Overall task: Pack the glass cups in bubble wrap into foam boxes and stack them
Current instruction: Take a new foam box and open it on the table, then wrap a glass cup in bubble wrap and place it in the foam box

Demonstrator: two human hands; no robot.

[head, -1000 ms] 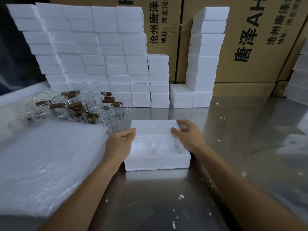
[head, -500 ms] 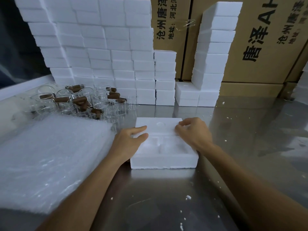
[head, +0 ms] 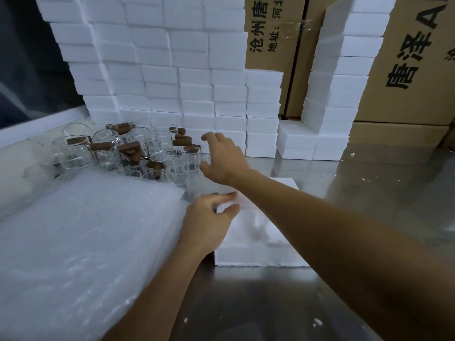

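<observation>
Over glass cups (head: 157, 153), right hand (head: 225, 158) now off foam box (head: 261, 252)

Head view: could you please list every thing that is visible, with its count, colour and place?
foam box: one, white, open, on table centre
stacked foam boxes: many, white, along the back
glass cups: many, clear with brown handles, back left
bubble wrap: one pile, translucent white, left
cardboard cartons: several, brown with black print, behind
table: one, grey metal
left hand: on the foam box's left edge
right hand: open, reaching toward the glass cups
</observation>
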